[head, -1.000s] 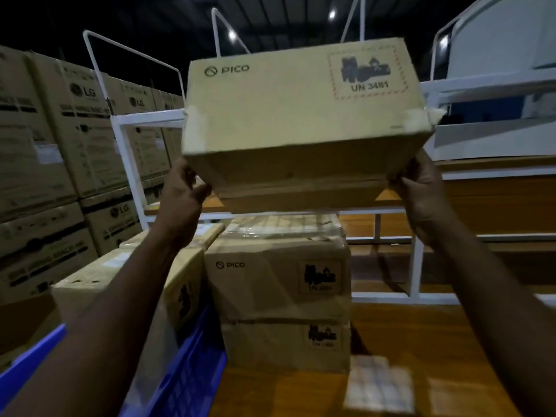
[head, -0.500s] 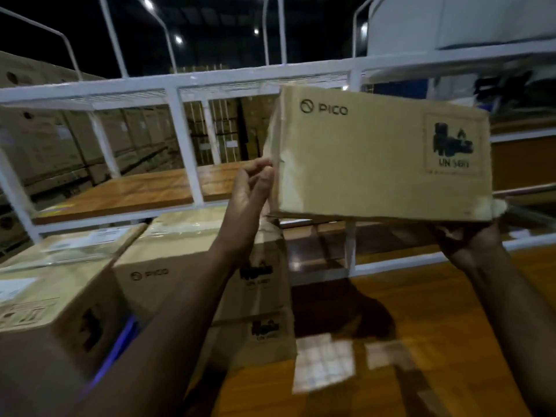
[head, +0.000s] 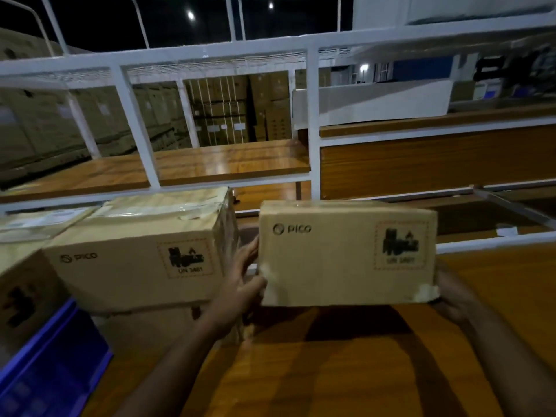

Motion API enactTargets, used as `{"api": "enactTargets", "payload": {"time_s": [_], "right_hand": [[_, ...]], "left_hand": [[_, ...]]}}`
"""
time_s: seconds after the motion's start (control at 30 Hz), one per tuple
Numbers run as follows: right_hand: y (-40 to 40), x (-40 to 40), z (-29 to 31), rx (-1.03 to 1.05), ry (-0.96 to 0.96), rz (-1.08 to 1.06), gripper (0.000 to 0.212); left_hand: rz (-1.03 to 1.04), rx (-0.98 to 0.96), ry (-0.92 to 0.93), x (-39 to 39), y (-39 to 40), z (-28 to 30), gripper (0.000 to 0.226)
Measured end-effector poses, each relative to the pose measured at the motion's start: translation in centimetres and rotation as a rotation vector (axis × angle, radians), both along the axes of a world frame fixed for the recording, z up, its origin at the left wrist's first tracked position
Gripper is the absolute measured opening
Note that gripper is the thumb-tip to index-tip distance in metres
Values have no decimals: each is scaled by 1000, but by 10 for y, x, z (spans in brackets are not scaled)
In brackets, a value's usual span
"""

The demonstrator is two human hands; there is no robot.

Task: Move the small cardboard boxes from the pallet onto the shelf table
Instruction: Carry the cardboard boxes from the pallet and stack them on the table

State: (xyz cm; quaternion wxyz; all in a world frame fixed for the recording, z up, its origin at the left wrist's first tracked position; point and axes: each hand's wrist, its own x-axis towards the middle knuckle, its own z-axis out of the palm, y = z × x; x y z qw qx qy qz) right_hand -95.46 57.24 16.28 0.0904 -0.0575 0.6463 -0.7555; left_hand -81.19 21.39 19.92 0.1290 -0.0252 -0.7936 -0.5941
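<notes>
Since a second ago the PICO box [head: 346, 254] has come down from up near the top rail to just over the wooden table top [head: 331, 371], casting a shadow right under it, so it looks slightly off the surface, hard to be sure. Left hand [head: 245, 281] lies flat against the box's left end, fingers straight. Right hand [head: 451, 296] is tucked behind the lower right corner, and I can't tell how its fingers sit. Just left of the left hand is a stack of two more PICO boxes [head: 141, 266], with a blue plastic pallet [head: 51, 365] lower down on that side.
</notes>
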Motion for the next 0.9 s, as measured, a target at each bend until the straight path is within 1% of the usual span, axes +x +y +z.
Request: {"api": "enactTargets", "payload": {"time_s": [0.07, 0.17, 0.27, 0.37, 0.47, 0.53, 0.63, 0.7, 0.77, 0.8, 0.83, 0.9], "right_hand": [[-13, 3, -7, 69, 26, 56, 24], [-27, 0, -19, 169, 25, 77, 21], [-41, -12, -41, 253, -25, 78, 23], [-55, -20, -60, 251, -89, 50, 26], [-67, -22, -71, 243, -116, -4, 23], [-73, -25, -79, 257, -144, -74, 25], [-78, -25, -83, 300, -185, -256, 24], [-83, -18, -78, 238, -182, -327, 24], [-89, -7, -68, 132, -208, -309, 34], [-93, 0, -63, 91, -220, -280, 39], [-97, 6, -61, 62, -212, -259, 45], [-106, 12, -63, 77, -149, -254, 52]], "left_hand": [[76, 29, -27, 7, 2, -27, 75], [207, 21, -65, 13, 2, -68, 77], [364, -67, -116, 14, 2, -100, 77], [544, -199, -89, 14, 11, -113, 68], [693, -263, -116, 10, 18, -113, 65], [728, -313, -118, 8, 20, -113, 64], [768, -481, -45, 5, 22, -116, 74], [797, -587, -11, 3, 23, -117, 83], [802, -690, -10, 2, 25, -117, 88], [805, -737, -1, 2, 25, -118, 86], [802, -775, 14, 2, 26, -118, 83], [766, -839, 45, -1, 27, -117, 73]]}}
